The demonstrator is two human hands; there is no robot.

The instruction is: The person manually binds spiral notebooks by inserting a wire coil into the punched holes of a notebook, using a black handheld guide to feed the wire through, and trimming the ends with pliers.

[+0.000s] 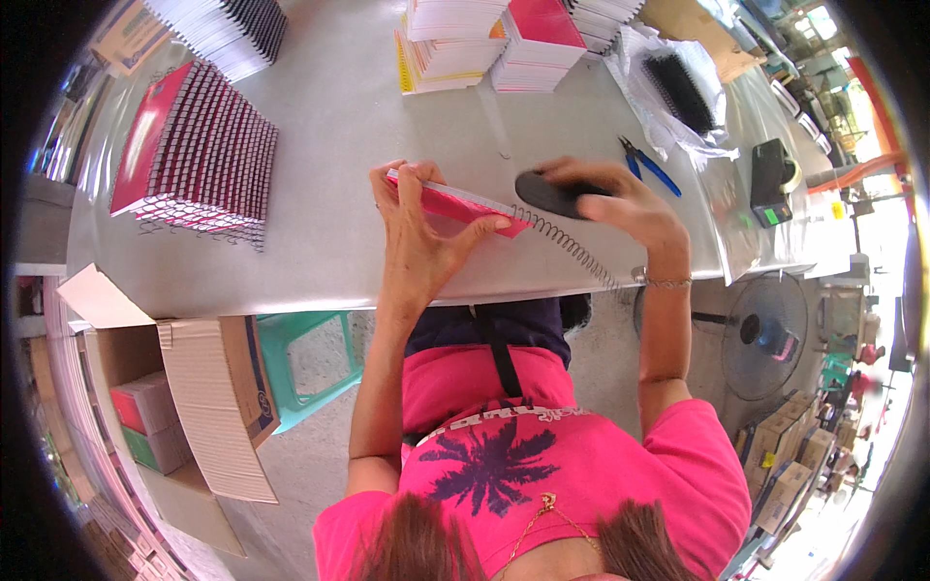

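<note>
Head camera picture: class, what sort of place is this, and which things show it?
Probably a small notebook-binding workshop. Stacks of spiral-bound notebooks lie on the long table, the left hand steadies a pink notebook with a wire coil, and cardboard cartons stand alongside.

The left hand (pixel 418 225) is covering much of the red notebook (pixel 455 205), and the right hand (pixel 620 198) is hiding part of the black oval tool (pixel 548 194). The picture's rim is cutting off the notebook stacks (pixel 523 39) at the top, and the far right background is blurring out.

left hand (pixel 418 232) gripping notebook (pixel 455 205), spiral wire (pixel 567 244)
</note>
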